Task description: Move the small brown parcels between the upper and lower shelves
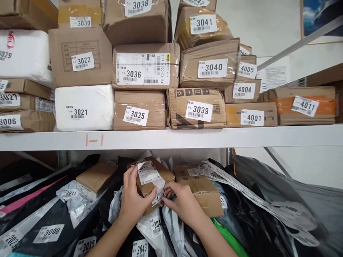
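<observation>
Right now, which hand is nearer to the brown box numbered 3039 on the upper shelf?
The right hand, though neither touches it. It sits almost straight below the box 3039, under the shelf. The left hand is further left, gripping a small parcel.

Above your hands: white shelf (171, 137) marked 1-1, stacked with labelled cartons, e.g. box 3035 (139, 110), box 3039 (197, 109), white parcel 3021 (84, 107). Just right of your hands, a brown carton (203, 191); left of them, a smaller carton (95, 178). Black poly bag 3008 (49, 232) sits far left, a grey bag (294, 203) far right.
</observation>
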Available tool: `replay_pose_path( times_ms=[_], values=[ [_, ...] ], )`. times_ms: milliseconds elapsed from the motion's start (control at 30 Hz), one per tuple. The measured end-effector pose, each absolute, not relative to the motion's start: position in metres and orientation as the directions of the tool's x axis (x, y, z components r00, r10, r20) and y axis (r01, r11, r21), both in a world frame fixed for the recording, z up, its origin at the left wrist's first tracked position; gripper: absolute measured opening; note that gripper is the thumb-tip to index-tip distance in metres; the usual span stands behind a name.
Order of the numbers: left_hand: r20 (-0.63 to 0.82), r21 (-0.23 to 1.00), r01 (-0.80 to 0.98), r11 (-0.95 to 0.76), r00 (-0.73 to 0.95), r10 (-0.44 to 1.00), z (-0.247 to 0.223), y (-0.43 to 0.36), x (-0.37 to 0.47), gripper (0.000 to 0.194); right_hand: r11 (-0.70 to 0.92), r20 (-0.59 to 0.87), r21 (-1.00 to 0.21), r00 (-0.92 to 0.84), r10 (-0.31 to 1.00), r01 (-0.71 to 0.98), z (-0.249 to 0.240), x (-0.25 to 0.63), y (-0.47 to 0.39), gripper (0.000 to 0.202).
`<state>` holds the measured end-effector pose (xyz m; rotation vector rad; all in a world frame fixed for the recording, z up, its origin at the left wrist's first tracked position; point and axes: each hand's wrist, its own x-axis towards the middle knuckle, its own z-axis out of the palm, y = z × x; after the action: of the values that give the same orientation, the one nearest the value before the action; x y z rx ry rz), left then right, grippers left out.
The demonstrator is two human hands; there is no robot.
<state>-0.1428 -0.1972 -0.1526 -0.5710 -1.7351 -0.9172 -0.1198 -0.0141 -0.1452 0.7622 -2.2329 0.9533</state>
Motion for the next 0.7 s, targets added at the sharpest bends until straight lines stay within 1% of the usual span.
replay_pose_path(
  times_ms=[33,67,200,267,300,367,467,567,633,667,700],
  values=[
    [0.938,0.306,0.744,0.593,-0.343,-0.054,-0.153,-0.197,-0.143,0.070,0.574,0.693,-0.448,-0.672,-0.262,-0.685,-0.145,-0.121,-0.015,0.020],
    [0.937,0.307,0.744,0.593,-0.344,-0.054,-0.152,-0.197,-0.143,0.070,0.584,0.699,-0.430,-0.663,-0.267,-0.688,-0.144,-0.121,-0.016,0.020],
    [0.936,0.314,0.734,0.602,-0.346,-0.067,-0.151,-0.195,-0.140,0.069,0.651,0.768,-0.198,-0.529,-0.362,-0.733,-0.145,-0.119,-0.016,0.023],
    [0.932,0.326,0.735,0.595,-0.357,-0.070,-0.150,-0.194,-0.139,0.069,0.635,0.768,-0.130,-0.482,-0.421,-0.761,-0.146,-0.116,-0.013,0.021],
    [0.930,0.330,0.738,0.589,-0.361,-0.069,-0.149,-0.193,-0.138,0.069,0.618,0.759,-0.121,-0.473,-0.447,-0.777,-0.145,-0.115,-0.011,0.021],
    [0.929,0.332,0.745,0.578,-0.363,-0.066,-0.148,-0.193,-0.137,0.069,0.580,0.737,-0.141,-0.477,-0.480,-0.802,-0.144,-0.112,-0.007,0.020],
    [0.929,0.332,0.754,0.566,-0.364,-0.061,-0.148,-0.193,-0.137,0.070,0.553,0.696,-0.210,-0.521,-0.494,-0.806,-0.139,-0.106,-0.008,0.022],
    [0.930,0.325,0.760,0.563,-0.365,-0.043,-0.146,-0.194,-0.139,0.069,0.596,0.686,-0.269,-0.585,-0.433,-0.756,-0.139,-0.093,-0.020,0.023],
    [0.932,0.314,0.758,0.572,-0.361,-0.033,-0.144,-0.196,-0.141,0.069,0.590,0.676,-0.359,-0.637,-0.370,-0.724,-0.146,-0.079,-0.030,0.022],
    [0.933,0.309,0.757,0.576,-0.358,-0.030,-0.143,-0.197,-0.143,0.069,0.553,0.655,-0.423,-0.664,-0.361,-0.718,-0.152,-0.069,-0.035,0.021],
    [0.934,0.305,0.756,0.579,-0.356,-0.026,-0.142,-0.199,-0.144,0.068,0.494,0.623,-0.486,-0.683,-0.383,-0.721,-0.160,-0.060,-0.039,0.020]
  ],
)
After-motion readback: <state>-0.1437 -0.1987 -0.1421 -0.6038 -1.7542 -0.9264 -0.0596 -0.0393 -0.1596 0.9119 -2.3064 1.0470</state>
